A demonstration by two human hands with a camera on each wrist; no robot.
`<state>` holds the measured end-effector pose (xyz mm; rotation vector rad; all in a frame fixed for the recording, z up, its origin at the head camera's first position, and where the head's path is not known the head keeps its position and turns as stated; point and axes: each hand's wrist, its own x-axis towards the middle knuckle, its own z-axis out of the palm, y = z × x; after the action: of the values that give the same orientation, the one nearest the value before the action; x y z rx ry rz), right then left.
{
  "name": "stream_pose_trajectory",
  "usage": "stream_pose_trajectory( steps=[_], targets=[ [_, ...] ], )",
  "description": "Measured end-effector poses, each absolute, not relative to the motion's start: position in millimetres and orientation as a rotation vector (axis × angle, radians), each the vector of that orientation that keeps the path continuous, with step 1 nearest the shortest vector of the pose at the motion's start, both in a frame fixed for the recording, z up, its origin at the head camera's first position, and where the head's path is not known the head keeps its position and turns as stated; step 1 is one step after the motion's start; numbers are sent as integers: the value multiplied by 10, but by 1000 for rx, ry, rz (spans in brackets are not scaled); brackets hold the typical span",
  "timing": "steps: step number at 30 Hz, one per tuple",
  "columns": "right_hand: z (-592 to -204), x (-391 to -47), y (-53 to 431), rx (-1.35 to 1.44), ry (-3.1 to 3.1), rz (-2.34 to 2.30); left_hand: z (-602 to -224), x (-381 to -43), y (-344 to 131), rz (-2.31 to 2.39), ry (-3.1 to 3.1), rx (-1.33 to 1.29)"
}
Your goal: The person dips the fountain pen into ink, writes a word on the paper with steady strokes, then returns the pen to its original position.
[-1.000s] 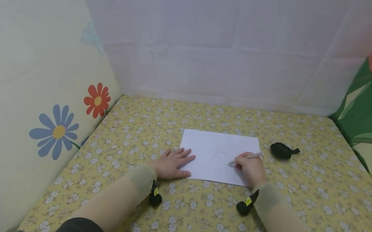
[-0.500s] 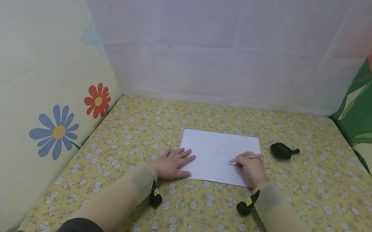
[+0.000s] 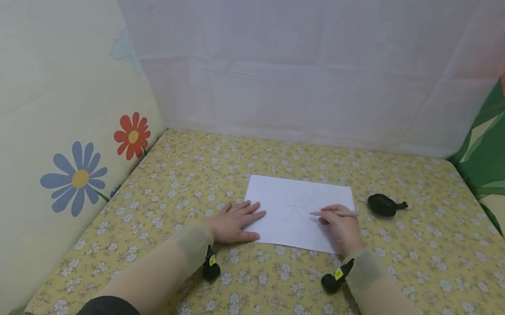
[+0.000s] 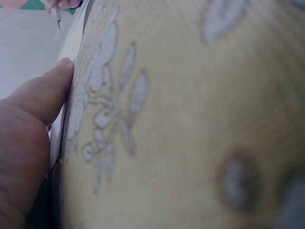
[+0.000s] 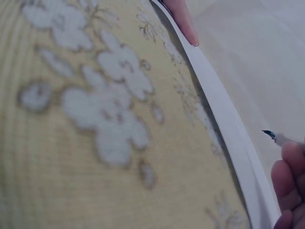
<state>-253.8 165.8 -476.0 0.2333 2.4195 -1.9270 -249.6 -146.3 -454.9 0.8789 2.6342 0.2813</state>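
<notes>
On the paper sheet (image 3: 281, 229) my left hand (image 3: 233, 223) lies flat with its fingers spread, over the sheet's left edge and lower left corner. My right hand (image 3: 341, 229) pinches a slim pale fountain pen (image 3: 344, 213) at the sheet's right side. In the right wrist view the pen's dark pointed nib (image 5: 269, 134) shows beyond the fingertips (image 5: 291, 152), held above the sheet. Thin, faint strokes (image 3: 296, 207) on the middle of the sheet form a figure like the character 大, just left of the nib.
A black rounded object with a short tail (image 3: 382, 205) lies right of the sheet. The table (image 3: 203, 164) has a yellow flowered cloth. A pale hanging cloth (image 3: 263, 74) stands behind it, with flower-printed panels (image 3: 79, 179) at the sides. Each wrist wears a small black camera (image 3: 211, 267).
The fountain pen's nib has risen away from the lower right of the strokes, and the pen now lies closer to level in the right hand. The left hand has stayed still.
</notes>
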Motion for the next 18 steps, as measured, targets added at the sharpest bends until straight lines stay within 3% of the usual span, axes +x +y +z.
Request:
stream_pose_trajectory(
  steps=[18],
  targets=[
    [-4699,-2612,1830,432,2173,-2286,-4590,-2501,-1461,274,2642,884]
  ],
)
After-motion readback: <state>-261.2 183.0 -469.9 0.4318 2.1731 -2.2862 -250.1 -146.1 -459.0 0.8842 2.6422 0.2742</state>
